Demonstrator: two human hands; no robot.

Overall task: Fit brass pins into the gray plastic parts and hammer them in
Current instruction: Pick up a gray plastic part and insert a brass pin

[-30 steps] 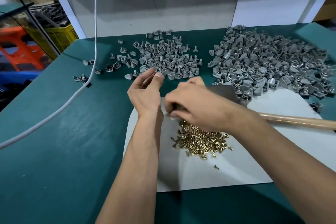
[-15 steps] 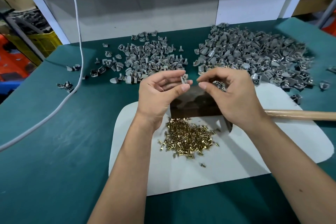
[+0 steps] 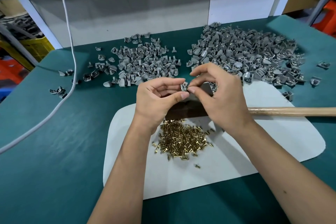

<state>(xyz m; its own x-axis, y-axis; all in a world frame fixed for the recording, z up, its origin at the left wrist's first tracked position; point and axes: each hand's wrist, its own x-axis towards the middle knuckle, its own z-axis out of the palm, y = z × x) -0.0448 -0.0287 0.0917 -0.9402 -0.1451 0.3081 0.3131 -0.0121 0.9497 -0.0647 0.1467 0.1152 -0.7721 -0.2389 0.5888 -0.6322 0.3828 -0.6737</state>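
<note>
A: Hands?
B: Left hand [image 3: 160, 96] pinches a gray part [image 3: 183, 86] at frame center; right hand [image 3: 218, 94] pinches a pin against it, barely visible.
A: Containers?
B: Only a yellow crate [image 3: 36, 47], upper left, contents unclear. Brass pins [image 3: 181, 140] heaped on white sheet [image 3: 236, 160]; gray piles [image 3: 245, 56] behind.

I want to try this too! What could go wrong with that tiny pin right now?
1. The pin is tiny and pinched only by the right hand's fingertips; it could slip and drop among the loose pins below.
2. The left hand holds the gray part in mid-air, so the pin may go in crooked.
</note>
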